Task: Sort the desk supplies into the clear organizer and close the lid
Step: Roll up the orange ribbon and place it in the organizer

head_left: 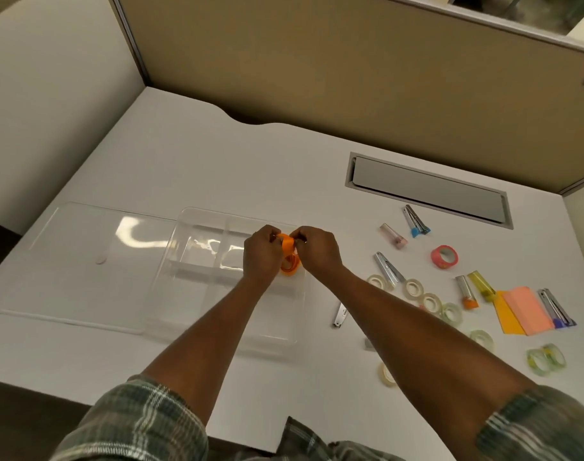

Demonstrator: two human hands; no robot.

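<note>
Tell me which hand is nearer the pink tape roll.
Right. The right hand is over the right end of the organizer, the pink tape roll lying to its right on the desk. The left hand is farther left, across the orange tape both hands pinch.

One clear organizer (pixel 187 261), one lid (pixel 84 261). Two orange tape rolls (pixel 290 269) at the hands (pixel 262 252). Right of the hands: one pink tape roll (pixel 444 257), about eight clear tape rolls (pixel 413 288), five metal clips (pixel 388 269), two tinted tubes (pixel 393 236), two sticky-note pads (pixel 528 311).

Orange tape roll (pixel 289 257), pink tape roll (pixel 444 256), white desk (pixel 250 168), green plaid sleeves (pixel 134 424), clear organizer (pixel 191 261).
</note>
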